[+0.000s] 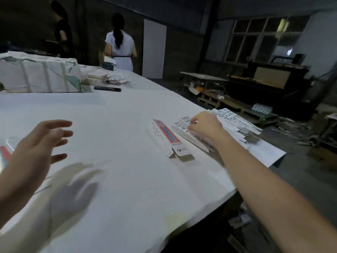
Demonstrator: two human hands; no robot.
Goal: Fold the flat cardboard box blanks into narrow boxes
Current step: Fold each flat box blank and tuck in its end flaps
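My left hand (38, 143) hovers nearest me over the table (113, 114), fingers spread and loose, holding nothing; I judge it waits there to take the other end of the next blank. At the frame's left edge, just beside that wrist, shows a red-and-white printed piece (5, 152), too cut off to say whether it is folded. Farther out, my right hand (204, 126) reaches to the stack of blanks (235, 123) heaped at the table's right edge, thumb and fingertips pinching the end of the top blank to peel it off the rest. Just left of that stack lies one box (165, 137), long and narrow, its end flap open; what is inside I cannot tell. Beyond, at the far left, sits a big wrapped bundle (38, 77), strapped shut, contents hidden.
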